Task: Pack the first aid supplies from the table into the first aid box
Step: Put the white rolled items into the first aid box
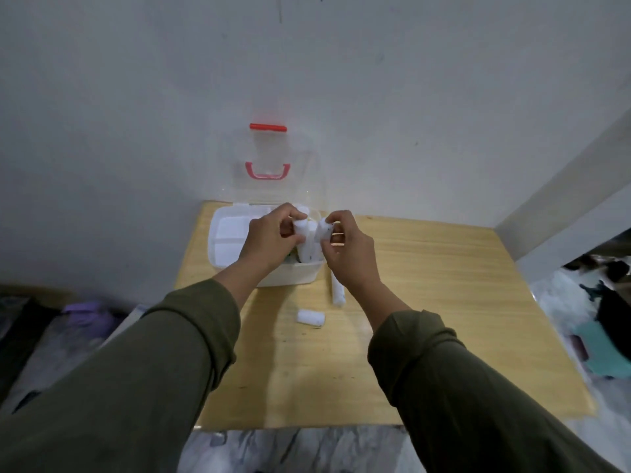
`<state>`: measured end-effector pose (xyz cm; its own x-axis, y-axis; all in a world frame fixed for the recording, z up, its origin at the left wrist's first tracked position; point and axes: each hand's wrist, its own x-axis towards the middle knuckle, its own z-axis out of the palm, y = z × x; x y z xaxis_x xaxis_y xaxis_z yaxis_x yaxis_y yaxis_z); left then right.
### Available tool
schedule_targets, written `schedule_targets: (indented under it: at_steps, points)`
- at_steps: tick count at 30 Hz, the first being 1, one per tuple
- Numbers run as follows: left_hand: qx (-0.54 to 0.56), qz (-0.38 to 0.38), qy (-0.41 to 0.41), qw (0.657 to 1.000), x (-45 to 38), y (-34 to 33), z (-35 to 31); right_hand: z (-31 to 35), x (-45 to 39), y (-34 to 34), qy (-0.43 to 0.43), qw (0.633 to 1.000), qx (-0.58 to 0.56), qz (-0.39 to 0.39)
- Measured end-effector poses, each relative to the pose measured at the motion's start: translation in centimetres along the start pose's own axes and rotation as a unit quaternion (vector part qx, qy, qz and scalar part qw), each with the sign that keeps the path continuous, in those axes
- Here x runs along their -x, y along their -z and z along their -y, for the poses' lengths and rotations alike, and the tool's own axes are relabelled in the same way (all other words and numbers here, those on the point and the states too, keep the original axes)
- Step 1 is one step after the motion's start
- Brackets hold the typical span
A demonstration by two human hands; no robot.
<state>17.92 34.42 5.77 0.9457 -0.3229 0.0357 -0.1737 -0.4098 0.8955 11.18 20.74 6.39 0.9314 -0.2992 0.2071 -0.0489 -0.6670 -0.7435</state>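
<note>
The white first aid box (218, 244) stands open at the table's far left, its clear lid (273, 186) with a red handle leaning upright against the wall. My left hand (269, 237) is over the box, shut on a white bandage roll (300, 225). My right hand (348, 250) is at the box's right edge, shut on another white bandage roll (324, 230). More white rolls stand inside the box below my hands. A long white roll (337, 290) lies on the table beside the box, and a short white roll (310, 317) lies nearer to me.
The wooden table (444, 302) sits in a corner against grey walls. A white ledge (563, 213) runs along its right side. Clothes and fabric lie on the floor to the right (601, 319) and left (85, 319).
</note>
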Motion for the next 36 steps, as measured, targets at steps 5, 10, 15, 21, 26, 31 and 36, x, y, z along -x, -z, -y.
schedule_targets:
  at_steps: [5,10,15,21,26,31,36]
  points:
    - [-0.044,0.047,0.011,0.998,-0.5,-1.0,1.2,-0.7,0.2,-0.6,0.013,0.999,0.045,0.006]
    - [-0.064,0.078,0.006,0.995,-0.6,-1.1,1.9,-1.0,-0.3,-0.8,0.044,0.993,0.109,0.014]
    - [-0.102,0.089,-0.017,0.991,-0.9,-1.1,2.0,-1.2,-0.1,-1.2,0.047,0.991,0.125,-0.004]
    - [-0.153,0.076,-0.054,0.984,-1.0,-1.2,2.2,-1.1,-0.4,-1.4,0.029,0.993,0.115,-0.005]
    - [-0.163,0.084,-0.057,0.981,-1.0,-1.2,2.4,-1.9,-0.1,-1.4,0.007,0.99,0.137,0.035]
    - [-0.159,0.082,-0.058,0.982,-1.2,-1.1,2.5,-2.2,0.2,-1.3,0.019,0.985,0.167,0.049]
    - [-0.137,0.09,-0.062,0.985,-1.1,-1.2,2.7,-2.6,0.1,-1.5,0.022,0.975,0.214,0.049]
